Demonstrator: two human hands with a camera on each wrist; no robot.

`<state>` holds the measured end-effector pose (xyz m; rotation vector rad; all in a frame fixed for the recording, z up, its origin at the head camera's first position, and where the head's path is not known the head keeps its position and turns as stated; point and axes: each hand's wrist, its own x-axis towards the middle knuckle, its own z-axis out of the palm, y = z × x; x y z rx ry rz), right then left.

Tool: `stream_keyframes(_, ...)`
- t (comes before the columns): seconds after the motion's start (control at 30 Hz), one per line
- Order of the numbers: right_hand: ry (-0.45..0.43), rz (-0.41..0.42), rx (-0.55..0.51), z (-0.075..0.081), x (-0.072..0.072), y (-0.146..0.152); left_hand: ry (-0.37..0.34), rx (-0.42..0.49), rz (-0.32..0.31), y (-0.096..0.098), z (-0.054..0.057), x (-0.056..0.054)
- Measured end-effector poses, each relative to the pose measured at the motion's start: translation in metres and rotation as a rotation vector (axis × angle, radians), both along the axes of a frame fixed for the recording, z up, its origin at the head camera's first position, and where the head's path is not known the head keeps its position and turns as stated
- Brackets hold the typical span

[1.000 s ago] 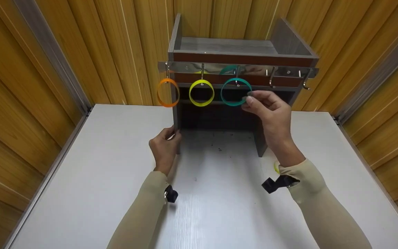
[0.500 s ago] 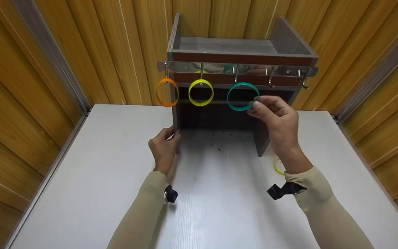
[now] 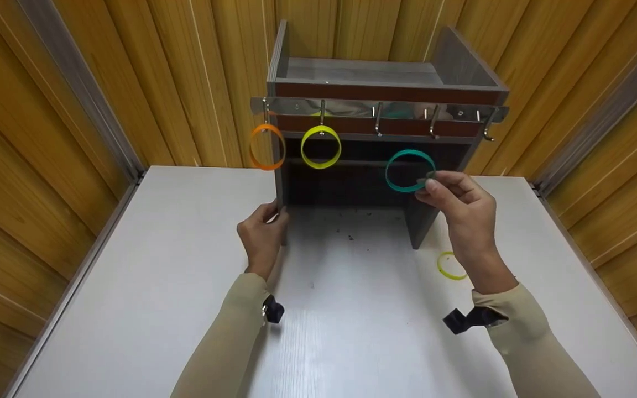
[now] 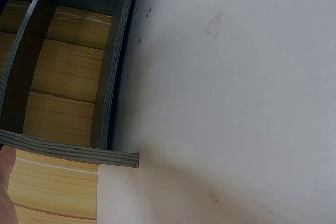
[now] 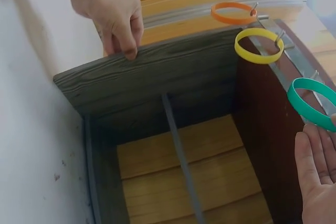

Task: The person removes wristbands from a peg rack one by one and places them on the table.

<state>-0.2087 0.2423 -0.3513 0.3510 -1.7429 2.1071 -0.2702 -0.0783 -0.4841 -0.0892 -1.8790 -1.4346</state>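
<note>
A smooth teal ring [image 3: 410, 151], thin-walled and round like a narrow band, is in the right hand [image 3: 465, 213]; it is in front of the dark opening of a shelf unit [image 3: 363, 72], lower than the hooks [image 3: 377, 119] and apart from them, to the right of the third one counted from the left. An orange ring [image 3: 266, 167] and a yellow ring [image 3: 321, 165] of the same banded shape hang from the first two hooks; the hooks are slim, bent metal, set on a shiny, mirror-like rail [image 3: 346, 108] that catches smears of colour. The unit has grey wood-grain boards, with reddish-brown strips above and below the rail; a thin yellow band [image 3: 452, 278] lies flat on the pale, faintly streaked worktop [image 3: 346, 331], where small dark specks [image 3: 350, 238] show; honey-coloured planks [image 3: 213, 83] rise behind.

The right hand's grip is a pinch, thumb and index finger closed on the teal ring's lower right rim, the other fingers bent behind; the wrist leans inward from a beige sleeve [image 3: 523, 326]. The left hand [image 3: 263, 229] grasps the front edge of the left side panel [image 3: 281, 185] near its foot, knuckles outward and fingers curled; its forearm reaches up steeply from the worktop's near side.
</note>
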Motion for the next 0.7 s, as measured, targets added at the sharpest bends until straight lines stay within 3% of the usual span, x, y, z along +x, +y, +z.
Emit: stream_keyframes(0.7,-0.119,-0.121,-0.024,-0.027,0.018,0.055,-0.041,-0.025,0.011,0.000,0.001,0.002)
